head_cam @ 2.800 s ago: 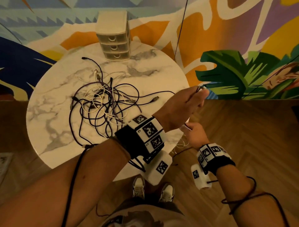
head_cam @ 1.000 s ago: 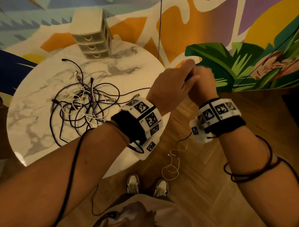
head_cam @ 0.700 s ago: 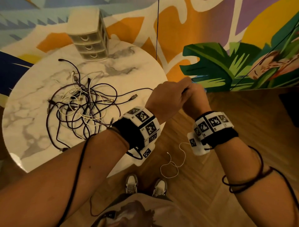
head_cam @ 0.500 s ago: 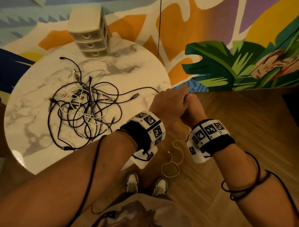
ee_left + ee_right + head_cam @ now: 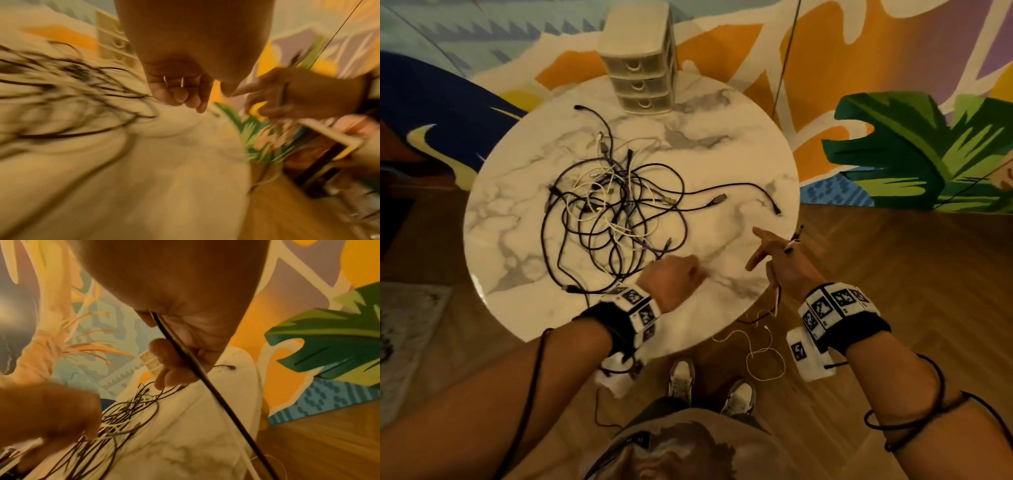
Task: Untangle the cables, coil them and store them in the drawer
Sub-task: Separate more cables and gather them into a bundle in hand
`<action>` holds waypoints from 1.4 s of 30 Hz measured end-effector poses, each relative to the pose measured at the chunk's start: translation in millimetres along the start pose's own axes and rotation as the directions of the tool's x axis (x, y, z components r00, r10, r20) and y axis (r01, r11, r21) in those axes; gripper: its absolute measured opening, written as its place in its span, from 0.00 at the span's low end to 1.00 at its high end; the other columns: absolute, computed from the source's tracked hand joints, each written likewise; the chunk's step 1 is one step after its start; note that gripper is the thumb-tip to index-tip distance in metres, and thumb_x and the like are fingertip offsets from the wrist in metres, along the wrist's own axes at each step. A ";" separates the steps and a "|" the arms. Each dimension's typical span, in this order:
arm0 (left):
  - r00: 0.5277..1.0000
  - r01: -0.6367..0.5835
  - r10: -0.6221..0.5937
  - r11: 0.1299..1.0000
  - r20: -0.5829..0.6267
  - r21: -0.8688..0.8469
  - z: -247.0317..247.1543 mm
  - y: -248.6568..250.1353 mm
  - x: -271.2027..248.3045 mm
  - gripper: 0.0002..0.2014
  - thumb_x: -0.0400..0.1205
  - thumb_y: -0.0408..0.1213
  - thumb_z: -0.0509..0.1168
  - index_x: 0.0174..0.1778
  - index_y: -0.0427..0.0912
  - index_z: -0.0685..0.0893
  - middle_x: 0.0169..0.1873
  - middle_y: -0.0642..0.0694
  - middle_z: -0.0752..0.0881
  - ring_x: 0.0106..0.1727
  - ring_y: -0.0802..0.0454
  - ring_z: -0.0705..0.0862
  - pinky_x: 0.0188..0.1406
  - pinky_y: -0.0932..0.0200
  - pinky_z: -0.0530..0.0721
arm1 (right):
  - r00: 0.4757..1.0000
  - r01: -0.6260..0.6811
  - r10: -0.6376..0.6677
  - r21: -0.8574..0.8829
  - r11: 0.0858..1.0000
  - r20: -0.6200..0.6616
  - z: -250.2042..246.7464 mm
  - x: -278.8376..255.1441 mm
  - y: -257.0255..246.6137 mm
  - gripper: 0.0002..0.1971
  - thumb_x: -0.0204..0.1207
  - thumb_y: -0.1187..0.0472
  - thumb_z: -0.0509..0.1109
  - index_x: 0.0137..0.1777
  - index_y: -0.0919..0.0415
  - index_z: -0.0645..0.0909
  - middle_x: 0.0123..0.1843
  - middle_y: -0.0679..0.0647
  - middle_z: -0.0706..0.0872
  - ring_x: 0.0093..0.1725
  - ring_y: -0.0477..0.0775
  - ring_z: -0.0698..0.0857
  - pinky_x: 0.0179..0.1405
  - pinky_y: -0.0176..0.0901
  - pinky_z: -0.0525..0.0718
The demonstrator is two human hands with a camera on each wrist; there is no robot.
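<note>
Two hands work at the near edge of the marble tabletop [image 5: 722, 164], and I place everything against the cable tangle [image 5: 616, 212] at its middle. From the head view, my left hand [image 5: 674, 281] hangs just beside the tangle's near edge, fingers curled. My right hand [image 5: 780, 260] sits well to the right of the tangle at the tabletop's rim, forefinger stretched out while the other fingers grip a black cable [image 5: 792, 240] whose plug ends poke up past the knuckles. A white cable [image 5: 763, 356] trails from under that hand down to the wooden floor, loose and looping, so I judge these two are already freed and held aside from the rest. Beyond the tangle, at the far rim, stands the three-drawer organiser [image 5: 640, 78], all drawers closed.

The left wrist view is badly smeared. The fingers [image 5: 180, 97] curl inward, with thin pale strands crossing them; whether they pinch one I cannot tell.

The right wrist view is clearer: the black cable runs taut across my palm, trapped under curled fingers [image 5: 164, 360], with the tangle lying beyond them. That grip looks meant to keep the freed lengths together for coiling.
</note>
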State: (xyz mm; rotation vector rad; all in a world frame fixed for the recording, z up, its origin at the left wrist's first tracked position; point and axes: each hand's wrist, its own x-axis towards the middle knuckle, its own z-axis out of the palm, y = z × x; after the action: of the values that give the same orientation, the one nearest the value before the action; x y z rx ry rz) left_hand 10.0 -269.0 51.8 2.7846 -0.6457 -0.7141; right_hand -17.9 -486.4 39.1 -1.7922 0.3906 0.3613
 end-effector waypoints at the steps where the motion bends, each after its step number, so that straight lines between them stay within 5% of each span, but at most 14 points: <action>1: 0.997 0.068 -0.070 0.995 0.032 0.072 5.0 -30.2 -6.3 0.15 0.84 0.53 0.52 0.49 0.47 0.76 0.46 0.43 0.84 0.47 0.43 0.83 0.39 0.54 0.77 | 0.999 -0.001 0.001 -0.004 1.000 0.037 11.3 2.6 -1.2 0.22 0.88 0.56 0.48 0.67 0.66 0.79 0.61 0.58 0.85 0.23 0.31 0.76 0.28 0.36 0.75; 3: 0.975 0.212 -0.219 0.968 0.036 0.135 10.8 -83.5 -20.9 0.13 0.83 0.47 0.55 0.57 0.45 0.78 0.55 0.42 0.84 0.55 0.40 0.83 0.45 0.53 0.79 | 0.996 -0.009 0.009 0.004 1.000 0.088 33.3 4.6 -7.7 0.19 0.88 0.56 0.47 0.68 0.56 0.77 0.47 0.59 0.88 0.18 0.39 0.75 0.23 0.42 0.76; 5: 0.941 0.337 -0.337 0.934 -0.016 0.116 14.1 -123.3 -37.2 0.16 0.81 0.45 0.57 0.62 0.45 0.76 0.60 0.42 0.81 0.59 0.40 0.81 0.50 0.50 0.80 | 0.995 0.000 -0.001 0.015 1.000 0.097 53.3 9.6 -10.1 0.21 0.88 0.56 0.47 0.65 0.58 0.80 0.40 0.59 0.88 0.17 0.42 0.75 0.22 0.41 0.74; 12: 0.867 0.496 -0.492 0.867 -0.082 0.044 25.3 -185.8 -70.8 0.18 0.81 0.47 0.59 0.63 0.42 0.73 0.60 0.41 0.78 0.63 0.40 0.77 0.51 0.47 0.80 | 0.987 -0.053 0.053 -0.006 0.999 0.154 112.9 18.7 -6.4 0.27 0.87 0.48 0.47 0.50 0.61 0.86 0.30 0.58 0.84 0.16 0.43 0.69 0.16 0.37 0.70; 18: 0.933 0.351 -0.348 0.936 -0.094 0.029 30.5 -186.3 -79.2 0.12 0.83 0.46 0.56 0.52 0.42 0.76 0.52 0.40 0.82 0.53 0.38 0.82 0.42 0.51 0.78 | 0.979 -0.103 0.137 -0.216 0.971 0.148 145.0 15.9 1.7 0.30 0.86 0.45 0.48 0.34 0.58 0.84 0.26 0.54 0.84 0.19 0.40 0.74 0.24 0.39 0.70; 20: 0.933 0.359 -0.357 0.921 -0.044 0.150 29.7 -183.1 -77.9 0.15 0.83 0.47 0.54 0.59 0.43 0.77 0.54 0.39 0.84 0.53 0.38 0.83 0.44 0.51 0.79 | 0.978 -0.088 0.128 -0.230 0.969 0.164 154.6 14.5 3.3 0.30 0.86 0.45 0.48 0.33 0.59 0.83 0.26 0.54 0.83 0.18 0.40 0.73 0.26 0.40 0.69; 24: 0.952 0.290 -0.306 0.922 0.023 0.257 30.0 -188.5 -73.5 0.23 0.85 0.42 0.52 0.77 0.44 0.60 0.56 0.40 0.83 0.55 0.40 0.83 0.43 0.52 0.77 | 0.972 -0.103 0.153 -0.264 0.959 0.176 171.1 12.4 2.9 0.29 0.87 0.46 0.48 0.33 0.59 0.83 0.27 0.56 0.83 0.17 0.40 0.72 0.25 0.39 0.69; 28: 0.980 0.162 -0.190 0.925 0.051 0.343 26.2 -195.9 -70.5 0.14 0.84 0.36 0.52 0.66 0.42 0.71 0.54 0.41 0.84 0.54 0.41 0.83 0.42 0.51 0.78 | 0.973 -0.134 0.179 -0.271 0.953 0.148 172.8 6.7 1.2 0.30 0.87 0.45 0.47 0.36 0.60 0.84 0.28 0.57 0.84 0.17 0.39 0.72 0.26 0.39 0.69; 34: 0.992 0.052 -0.021 0.968 -0.127 0.247 20.0 -191.1 -66.6 0.11 0.82 0.37 0.57 0.59 0.40 0.75 0.58 0.41 0.79 0.61 0.42 0.75 0.54 0.49 0.75 | 0.981 -0.138 0.169 -0.265 0.954 0.095 170.5 -1.2 3.9 0.29 0.87 0.47 0.47 0.37 0.61 0.84 0.29 0.57 0.84 0.18 0.38 0.74 0.29 0.39 0.70; 38: 0.937 -0.017 0.057 0.993 -0.345 0.119 26.5 -167.5 -70.2 0.09 0.82 0.40 0.59 0.55 0.41 0.78 0.54 0.42 0.80 0.53 0.43 0.79 0.50 0.48 0.78 | 0.979 -0.152 0.183 -0.270 0.951 0.090 180.7 -5.0 9.8 0.30 0.87 0.46 0.47 0.38 0.61 0.85 0.26 0.53 0.84 0.19 0.37 0.76 0.29 0.38 0.70; 42: 0.986 -0.081 0.056 0.983 -0.155 -0.165 43.9 -140.4 -78.8 0.12 0.85 0.40 0.56 0.63 0.44 0.75 0.59 0.45 0.79 0.58 0.45 0.79 0.54 0.49 0.79 | 0.960 -0.151 0.209 -0.282 0.947 0.187 196.9 -2.2 7.5 0.30 0.86 0.43 0.45 0.44 0.59 0.86 0.28 0.53 0.85 0.24 0.44 0.77 0.25 0.36 0.73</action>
State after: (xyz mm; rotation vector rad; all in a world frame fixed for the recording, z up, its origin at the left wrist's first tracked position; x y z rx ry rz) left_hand -22.9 -112.0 5.8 2.6139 -0.6172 -0.5150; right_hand -31.1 -297.4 -14.8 -1.9574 0.3672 0.7619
